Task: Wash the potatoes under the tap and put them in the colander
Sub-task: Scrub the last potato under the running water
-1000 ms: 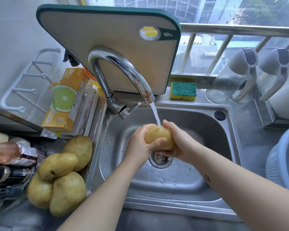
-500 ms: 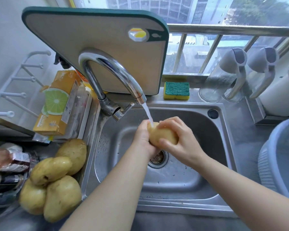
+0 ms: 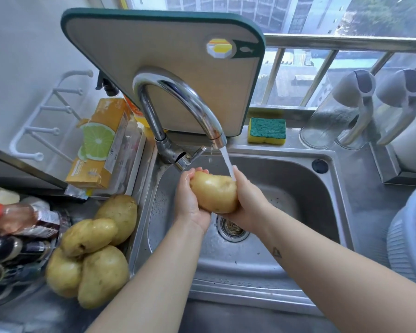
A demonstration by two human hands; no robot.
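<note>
A wet yellow potato (image 3: pixel 214 193) is held over the steel sink (image 3: pixel 298 188), between both my hands. My left hand (image 3: pixel 190 203) cups its left side and my right hand (image 3: pixel 247 203) curls round its right side. Water runs from the chrome tap (image 3: pixel 178 102) onto the potato's right end, by my right fingers. Several more potatoes (image 3: pixel 91 251) lie in a heap on the counter left of the sink. The blue colander (image 3: pixel 411 239) stands at the right edge, partly cut off by the frame.
A cutting board (image 3: pixel 178 58) leans behind the tap. A green and yellow sponge (image 3: pixel 267 131) lies on the sink's back rim. Bottles (image 3: pixel 17 227) and an orange box (image 3: pixel 99 145) crowd the left counter. Two clear jugs (image 3: pixel 341 111) stand at the back right.
The potato has been turned in my hands and now lies lengthwise, with more of it showing. My right hand has slid from on top of it to its right side.
</note>
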